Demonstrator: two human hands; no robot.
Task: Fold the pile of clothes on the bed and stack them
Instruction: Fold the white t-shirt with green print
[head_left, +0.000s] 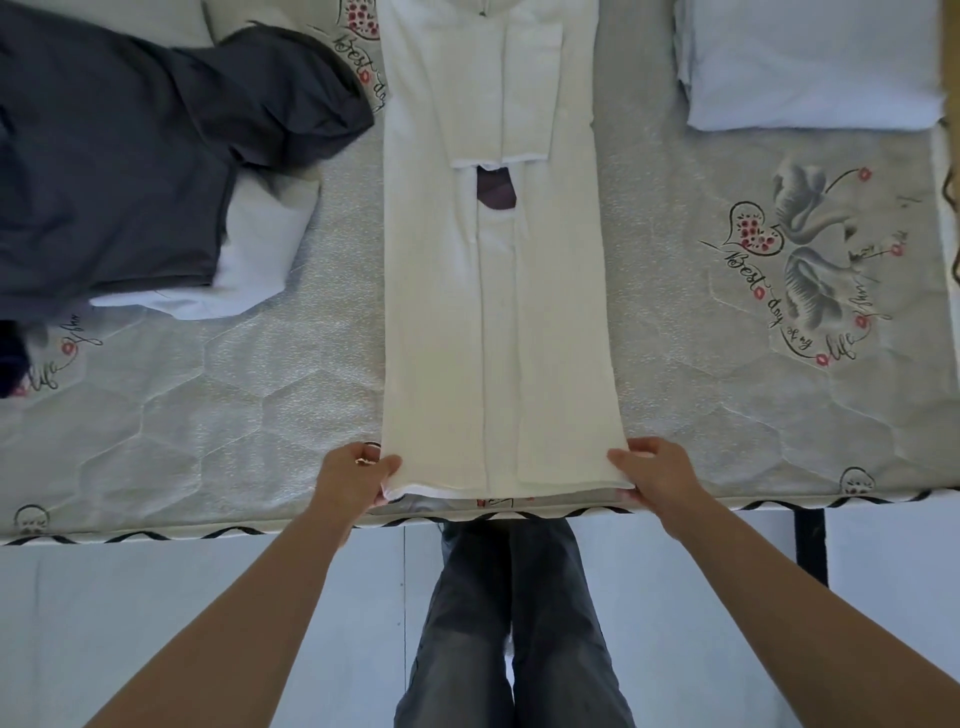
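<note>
White garment (493, 312) lies flat in a long narrow strip on the mattress (234, 415), sides folded inward, its near hem at the bed's edge. Left hand (358, 475) pinches the hem's left corner, right hand (654, 475) pinches the right corner, thumbs on top. Beyond the left grip, well apart: dark grey clothes (130, 156) heaped over a white piece (249, 260); beyond the right grip, a folded white stack (810, 62).

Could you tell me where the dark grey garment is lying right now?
In the head view, the dark grey garment lies crumpled at the bed's far left, left of the long white garment.
</note>
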